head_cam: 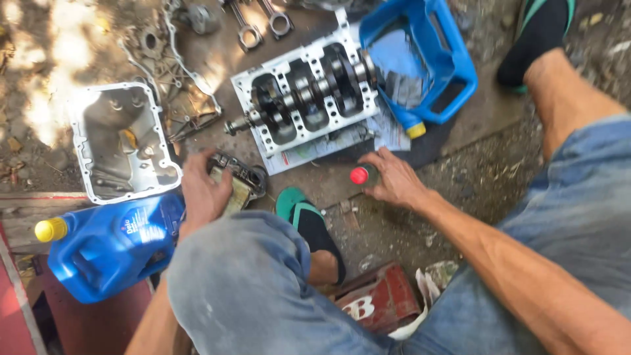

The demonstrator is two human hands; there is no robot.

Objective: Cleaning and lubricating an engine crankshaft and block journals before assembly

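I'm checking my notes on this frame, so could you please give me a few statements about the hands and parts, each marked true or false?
1. The right hand rests on a small bottle with a red cap. True.
2. The left hand holds the oil pan. False: it grips a dark metal part beside the pan.
3. A crankshaft lies in the engine block. True.
4. The blue jug by the left knee has a red cap. False: its cap is yellow.
5. Two connecting rods lie above the block. True.
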